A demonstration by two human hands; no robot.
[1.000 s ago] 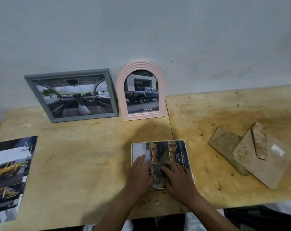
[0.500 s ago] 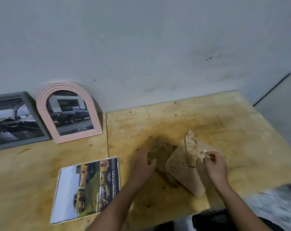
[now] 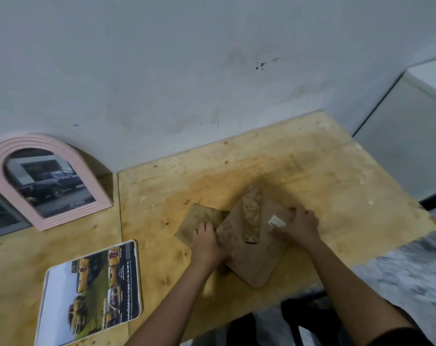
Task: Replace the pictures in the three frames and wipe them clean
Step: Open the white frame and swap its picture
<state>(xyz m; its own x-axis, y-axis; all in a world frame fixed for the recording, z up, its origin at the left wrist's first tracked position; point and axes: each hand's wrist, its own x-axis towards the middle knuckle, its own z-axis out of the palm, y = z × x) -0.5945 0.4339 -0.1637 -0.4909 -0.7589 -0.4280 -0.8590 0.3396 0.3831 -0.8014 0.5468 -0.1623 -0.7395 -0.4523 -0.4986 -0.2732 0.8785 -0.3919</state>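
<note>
1. My left hand [image 3: 207,245] is lying at centre frame, fingers nearly straight and spread on the small board [image 3: 202,217], with its palm touching the left edge of the board [image 3: 252,260]. It is holding nothing that I can make out.
2. My right hand [image 3: 300,226] is gripping the board's far right corner, fingers curling over the edge and thumb pressing on top just beside the white label [image 3: 276,221].
3. The board is lying flat at centre right, overlapping the small board, with its strut [image 3: 252,216] facing up.
4. The flat frame [image 3: 94,290] is lying face up at lower left, showing a picture of yellow cars, well apart from both hands.
5. The pink frame [image 3: 45,181] is leaning on the wall [image 3: 187,71] at middle left, showing a dark truck.
6. The grey frame [image 3: 0,218] is peeking in at the far left edge, just beside the pink one.
7. Everything is sitting on the table [image 3: 311,171].
</note>
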